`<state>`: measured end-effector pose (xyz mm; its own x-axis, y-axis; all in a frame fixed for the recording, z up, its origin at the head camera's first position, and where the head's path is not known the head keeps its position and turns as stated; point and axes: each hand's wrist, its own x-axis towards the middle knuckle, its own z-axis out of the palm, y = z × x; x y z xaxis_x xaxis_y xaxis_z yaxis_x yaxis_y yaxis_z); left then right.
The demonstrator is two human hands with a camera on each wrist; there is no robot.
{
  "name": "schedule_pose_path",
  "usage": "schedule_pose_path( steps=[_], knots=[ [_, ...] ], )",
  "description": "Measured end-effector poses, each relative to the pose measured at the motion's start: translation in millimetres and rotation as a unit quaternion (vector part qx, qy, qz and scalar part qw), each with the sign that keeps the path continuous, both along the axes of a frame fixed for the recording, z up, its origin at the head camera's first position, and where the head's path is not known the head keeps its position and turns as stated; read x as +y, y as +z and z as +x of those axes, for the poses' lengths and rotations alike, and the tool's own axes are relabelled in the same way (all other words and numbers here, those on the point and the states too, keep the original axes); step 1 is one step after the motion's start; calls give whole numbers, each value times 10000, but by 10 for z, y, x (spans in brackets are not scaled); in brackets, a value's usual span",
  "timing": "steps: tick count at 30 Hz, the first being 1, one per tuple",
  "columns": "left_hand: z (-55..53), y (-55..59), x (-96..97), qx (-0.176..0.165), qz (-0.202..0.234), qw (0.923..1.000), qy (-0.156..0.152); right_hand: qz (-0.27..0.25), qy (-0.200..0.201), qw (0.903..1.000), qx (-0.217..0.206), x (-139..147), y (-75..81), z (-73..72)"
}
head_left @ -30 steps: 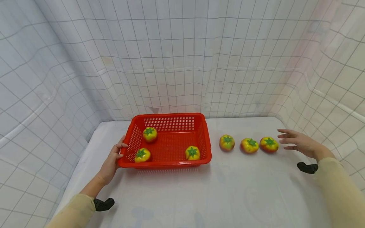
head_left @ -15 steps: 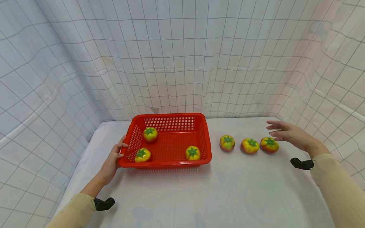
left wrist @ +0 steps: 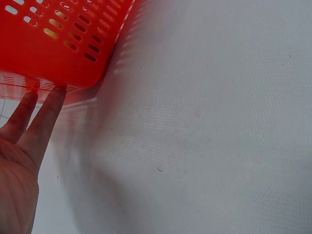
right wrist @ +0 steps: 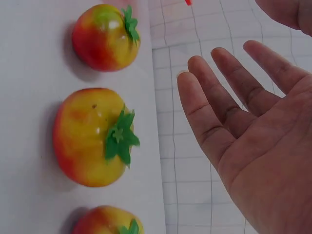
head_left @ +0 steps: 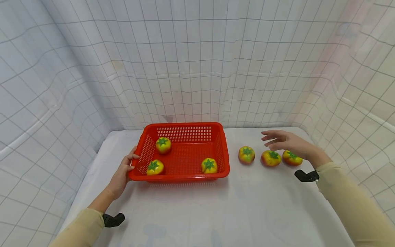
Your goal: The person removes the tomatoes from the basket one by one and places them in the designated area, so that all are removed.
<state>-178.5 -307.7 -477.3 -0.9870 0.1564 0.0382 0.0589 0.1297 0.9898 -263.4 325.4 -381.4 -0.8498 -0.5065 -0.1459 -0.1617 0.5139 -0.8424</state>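
Note:
My left hand [head_left: 121, 173] holds the left rim of a red plastic basket [head_left: 182, 177]. In the left wrist view, two fingers [left wrist: 44, 117] lie against the basket's outer wall [left wrist: 53, 58]. Three red-yellow toy tomatoes with green leaf caps lie inside: one at back left [head_left: 163, 145], one at front left [head_left: 155, 167], one at front right [head_left: 209, 165]. Right of the basket, three more form a row: left [head_left: 246, 155], middle [head_left: 271, 158] and right [head_left: 292, 158]. Above the middle and right ones hovers my right hand [head_left: 290, 143], its fingers spread and holding nothing.
The white table [head_left: 197, 212] is backed by a hanging white sheet with a grid pattern [head_left: 191, 68], which also encloses both sides. A black strap piece [head_left: 113, 220] sits at the left wrist, another [head_left: 306, 176] at the right.
My right hand has moved left from beyond the row's right end to over the middle and right toy tomatoes. The left hand stays on the basket rim.

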Motion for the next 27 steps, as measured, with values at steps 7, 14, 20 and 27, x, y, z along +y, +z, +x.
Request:
schedule_pose_path(
  steps=[7,14,20,27],
  knots=[
    [-7,-6,-1,-4,49,10000,-34,92,252,9996,-58,-286,26,-38],
    [-11,11,2,36,35,10000,-46,134,554,9983,-76,-558,93,-47],
    [-8,7,0,41,-11,10000,-12,164,748,9970,-149,-769,124,-69],
    [-10,0,-5,48,38,10000,-31,86,915,9950,-390,-1027,164,-115]
  ],
)
